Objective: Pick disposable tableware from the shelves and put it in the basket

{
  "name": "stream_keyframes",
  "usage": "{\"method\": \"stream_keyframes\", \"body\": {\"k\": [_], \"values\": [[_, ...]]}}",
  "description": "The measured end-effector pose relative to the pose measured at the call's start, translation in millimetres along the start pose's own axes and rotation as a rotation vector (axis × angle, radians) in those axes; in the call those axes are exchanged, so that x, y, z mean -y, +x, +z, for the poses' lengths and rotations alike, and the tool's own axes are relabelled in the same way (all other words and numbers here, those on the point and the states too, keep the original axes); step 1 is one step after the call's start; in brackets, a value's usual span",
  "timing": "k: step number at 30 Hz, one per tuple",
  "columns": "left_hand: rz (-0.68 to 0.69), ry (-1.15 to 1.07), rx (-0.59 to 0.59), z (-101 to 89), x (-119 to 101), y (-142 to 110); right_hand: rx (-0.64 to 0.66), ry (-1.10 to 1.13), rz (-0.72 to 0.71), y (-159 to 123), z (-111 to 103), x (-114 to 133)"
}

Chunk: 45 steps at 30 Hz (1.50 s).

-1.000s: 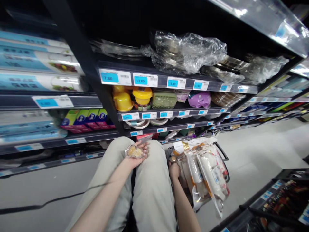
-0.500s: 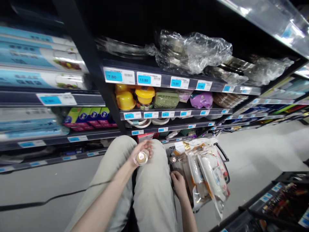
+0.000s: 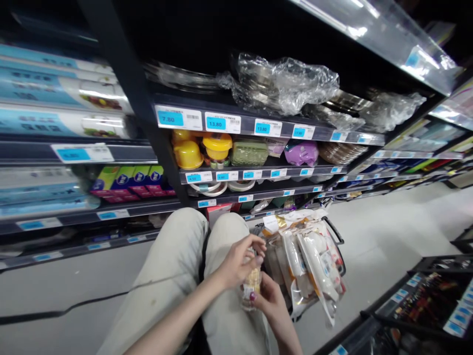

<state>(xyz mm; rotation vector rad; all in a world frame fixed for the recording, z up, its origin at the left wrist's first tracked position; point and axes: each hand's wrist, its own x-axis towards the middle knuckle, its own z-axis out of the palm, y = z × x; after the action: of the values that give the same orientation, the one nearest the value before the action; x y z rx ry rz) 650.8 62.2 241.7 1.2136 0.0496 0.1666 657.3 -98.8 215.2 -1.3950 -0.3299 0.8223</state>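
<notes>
Head view: left of the lower centre, the light trouser legs (image 3: pixel 168 261) slope up towards the shelves. Just right of them, at lower centre, the left hand (image 3: pixel 238 262) comes in from the lower left, its fingers bent and slightly apart over the upper end of a small clear container (image 3: pixel 252 282) with yellowish contents; whether they pinch it I cannot tell. The container lies below and partly under those fingers, its long axis running nearly up and down the frame, upper end tipped a little to the right. Next rightward, the right hand (image 3: pixel 272 298) has it by the lower end, thumb pressed against its near side, the other fingers mostly hidden behind. Of the two, this hand is plainly the closer to the lower end. Farther right, beyond the knuckles, stand clear-fronted packages (image 3: pixel 314 256), near but apart from the container.
</notes>
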Motion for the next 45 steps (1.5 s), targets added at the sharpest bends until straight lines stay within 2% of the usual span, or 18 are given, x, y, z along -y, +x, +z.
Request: {"method": "stream_keyframes", "body": {"k": [3, 7, 11, 13, 16, 18, 21, 26, 30, 34, 38, 40, 43, 45], "values": [[-0.109, -0.316, -0.035, -13.2, 10.2, 11.9, -0.032, -0.099, -0.023, -10.1, -10.9, 3.5], [-0.316, -0.558, -0.062, -23.9, 19.0, 20.7, -0.149, -0.406, -0.189, -19.0, -19.9, 13.6], [-0.562, -0.708, 0.066, -13.3, 28.6, 16.3, -0.28, -0.97, -0.331, -16.1, -22.9, 33.7], [-0.678, -0.742, 0.071, -4.5, 35.1, 13.3, -0.309, -1.209, -0.367, -11.7, -22.2, 43.5], [-0.757, -0.738, 0.021, 5.2, 42.3, 11.3, -0.307, -1.458, -0.395, -4.6, -20.6, 53.6], [-0.757, -0.737, 0.011, 7.8, 43.7, 11.6, -0.283, -1.517, -0.403, -0.6, -20.6, 56.9], [-0.748, -0.738, 0.021, 7.3, 42.7, 12.5, -0.242, -1.493, -0.398, 3.4, -23.6, 57.7], [-0.753, -0.739, 0.088, 3.0, 41.8, 11.8, -0.218, -1.268, -0.429, 5.6, -32.6, 58.3], [-0.718, -0.75, 0.216, -3.3, 41.2, 9.9, -0.214, -1.131, -0.522, 3.9, -37.3, 68.5], [-0.723, -0.747, 0.419, -12.7, 48.0, 9.8, -0.191, -1.008, -0.544, 2.1, -38.9, 80.2], [-0.709, -0.766, 0.667, -19.5, 64.8, 10.7, -0.138, -0.866, -0.416, 4.2, -38.2, 82.4], [-0.672, -0.781, 0.746, -21.3, 71.4, 10.2, -0.113, -0.751, -0.326, 7.4, -36.2, 77.8], [-0.636, -0.83, 0.781, -22.2, 74.9, 8.3, -0.146, -0.552, -0.192, 14.9, -32.2, 63.1], [-0.65, -0.853, 0.739, -21.2, 74.0, 7.1, -0.214, -0.47, -0.155, 21.2, -30.1, 50.8]]}}
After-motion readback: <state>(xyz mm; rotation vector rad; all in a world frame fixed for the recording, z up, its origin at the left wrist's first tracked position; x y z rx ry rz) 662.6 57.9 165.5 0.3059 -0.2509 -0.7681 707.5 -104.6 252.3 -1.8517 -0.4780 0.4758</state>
